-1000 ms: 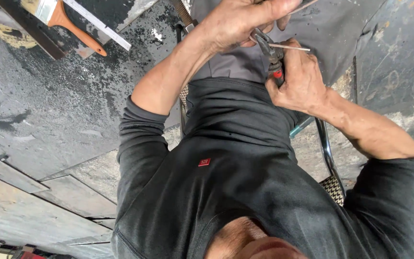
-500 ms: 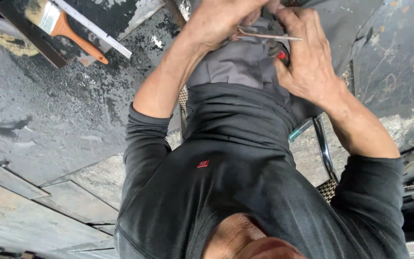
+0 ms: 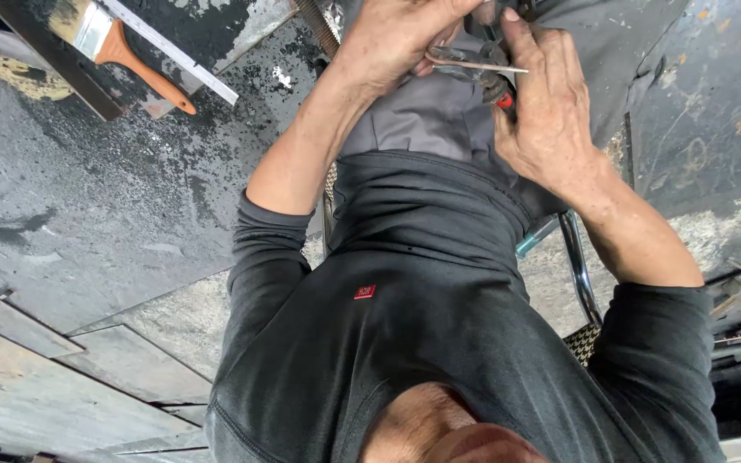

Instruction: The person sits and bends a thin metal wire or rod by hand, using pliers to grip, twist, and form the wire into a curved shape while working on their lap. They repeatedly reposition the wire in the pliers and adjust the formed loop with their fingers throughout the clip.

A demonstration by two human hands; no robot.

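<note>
A person in a dark long-sleeved top (image 3: 439,343), with a small red rectangular label (image 3: 364,291) sewn at its middle, is sitting over a stained grey floor (image 3: 87,214). The left hand (image 3: 396,39) and right hand (image 3: 546,111) are closing together on red-handled pliers (image 3: 495,81), which are gripping a thin metal rod (image 3: 478,64) lying crosswise at the top. A paintbrush (image 3: 122,56) is lying at top left.

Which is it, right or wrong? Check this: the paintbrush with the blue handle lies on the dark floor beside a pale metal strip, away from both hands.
Wrong in one respect: the paintbrush has an orange handle, not blue. The head view shows it. The rest stands: it lies on the dark floor beside the pale metal strip, away from the left hand and right hand.
</note>
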